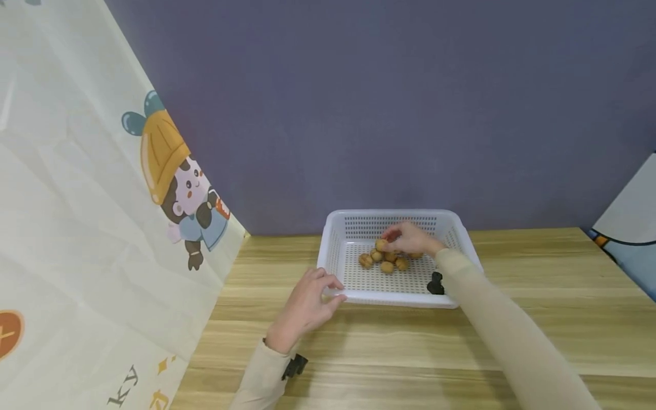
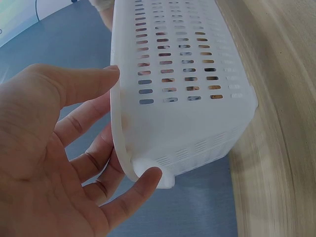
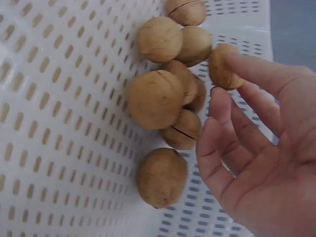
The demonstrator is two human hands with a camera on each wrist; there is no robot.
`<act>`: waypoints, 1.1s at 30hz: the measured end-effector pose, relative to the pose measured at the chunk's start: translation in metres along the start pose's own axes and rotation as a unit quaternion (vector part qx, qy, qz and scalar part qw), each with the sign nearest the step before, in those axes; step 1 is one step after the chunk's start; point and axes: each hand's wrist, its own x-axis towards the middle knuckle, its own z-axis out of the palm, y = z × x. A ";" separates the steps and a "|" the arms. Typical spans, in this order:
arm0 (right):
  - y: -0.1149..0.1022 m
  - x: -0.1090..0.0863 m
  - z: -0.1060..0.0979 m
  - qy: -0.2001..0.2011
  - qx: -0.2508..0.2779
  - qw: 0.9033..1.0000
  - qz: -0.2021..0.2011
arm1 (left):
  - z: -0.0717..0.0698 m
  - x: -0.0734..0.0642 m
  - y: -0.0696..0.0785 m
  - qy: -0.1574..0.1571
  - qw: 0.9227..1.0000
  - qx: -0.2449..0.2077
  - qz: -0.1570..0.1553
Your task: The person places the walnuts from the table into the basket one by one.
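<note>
A white perforated plastic basket [image 1: 384, 296] stands on the wooden table, with several brown walnuts [image 3: 154, 98] in a loose cluster on its floor. My left hand [image 1: 307, 302] grips the rim at the near left corner. Its thumb [image 2: 94, 81] lies on the outer side, and the other fingers reach past the rim. Inside the basket, my right hand [image 1: 410, 239] pinches one walnut [image 3: 222, 64] between thumb and fingertips, at the edge of the cluster. One larger walnut [image 3: 162, 177] lies slightly apart from the others in the right wrist view.
Behind the basket rises a dark blue-grey panel [image 1: 389, 102]. A pale sheet with cartoon prints [image 1: 77, 171] hangs along the left. Wooden tabletop [image 1: 400, 347] extends in front of the basket and to both sides. Small black devices [image 1: 294, 367] sit on the wrists.
</note>
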 end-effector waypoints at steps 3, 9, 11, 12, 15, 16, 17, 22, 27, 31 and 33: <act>0.001 0.004 0.004 0.002 -0.003 1.000 0.014 | -0.002 -0.001 0.000 -0.001 1.000 -0.001 0.001; 0.002 0.008 0.008 0.009 -0.023 1.000 0.019 | -0.001 0.000 0.000 0.004 1.000 0.001 0.003; 0.001 0.007 0.009 0.009 -0.023 1.000 0.019 | -0.001 0.000 0.000 0.004 1.000 0.001 0.004; 0.001 0.007 0.009 0.007 -0.023 1.000 0.017 | -0.001 0.000 0.000 0.003 1.000 -0.001 0.003; 0.001 0.007 0.010 0.003 -0.026 1.000 0.012 | -0.002 0.001 0.000 -0.003 1.000 -0.002 0.000; 0.001 0.007 0.011 0.000 -0.025 1.000 0.011 | -0.002 0.001 0.000 -0.004 1.000 -0.001 -0.001; 0.002 0.007 0.011 -0.002 -0.023 1.000 0.010 | -0.002 0.001 0.000 -0.005 1.000 -0.001 -0.001; 0.004 0.008 0.010 -0.007 -0.012 1.000 0.020 | -0.001 0.002 0.002 -0.004 1.000 -0.002 -0.002; 0.000 0.004 0.004 -0.005 -0.006 1.000 0.006 | -0.001 0.002 0.003 0.000 1.000 -0.003 0.000; -0.013 -0.001 -0.006 -0.002 -0.029 0.999 -0.015 | 0.000 0.002 0.002 0.003 1.000 -0.006 0.000; -0.022 -0.006 -0.012 -0.004 -0.041 0.999 -0.026 | 0.001 0.002 0.001 0.005 1.000 -0.006 0.000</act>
